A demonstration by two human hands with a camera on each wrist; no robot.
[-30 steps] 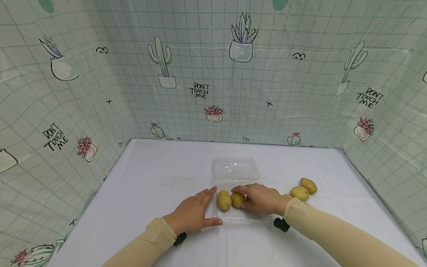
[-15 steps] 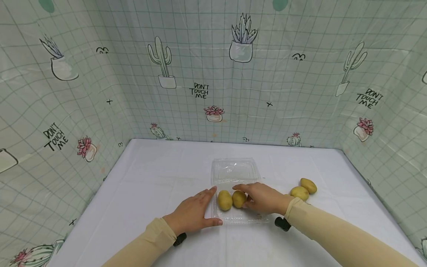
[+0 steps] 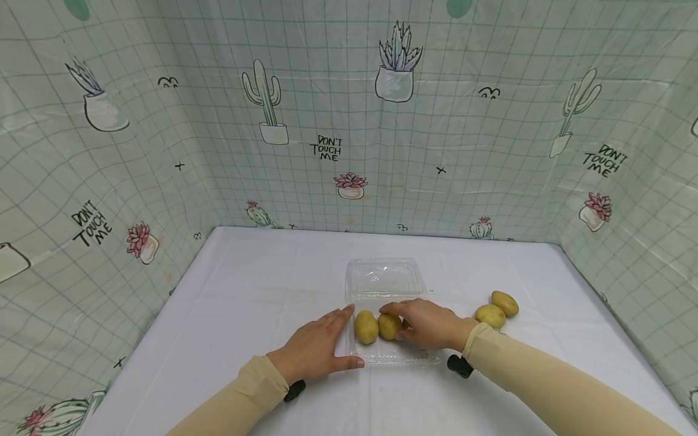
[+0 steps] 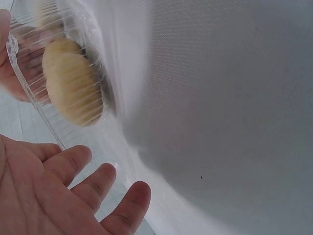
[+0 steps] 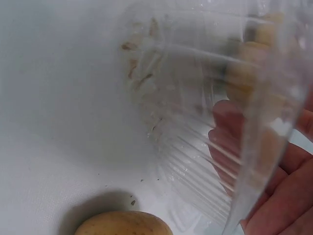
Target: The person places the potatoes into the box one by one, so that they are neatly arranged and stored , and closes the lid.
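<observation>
A clear plastic clamshell box [image 3: 376, 356] lies with its lid [image 3: 385, 278] folded back. Inside its base, toward the left, sit two potatoes side by side. My right hand [image 3: 431, 324] reaches into the base and holds the right-hand potato [image 3: 389, 326] between thumb and fingers, close against the left-hand potato [image 3: 366, 327]. Along the box's left side is my left hand [image 3: 313, 345], fingers extended and thumb spread at the near left corner. In the left wrist view a potato [image 4: 73, 88] shows through the ribbed wall, with the left fingers [image 4: 132, 205] uncurled.
Two more potatoes [image 3: 490, 315] lie on the white tablecloth [image 3: 262, 290] right of the box. Another is mostly hidden behind the right hand. In the right wrist view a potato [image 5: 124, 225] lies outside the box wall, near small dark crumbs. Cactus-print cloth [image 3: 382, 151] surrounds the table.
The right hand and the two potatoes in the box shifted slightly right, then back left to about their earlier place. The left hand stays put.
</observation>
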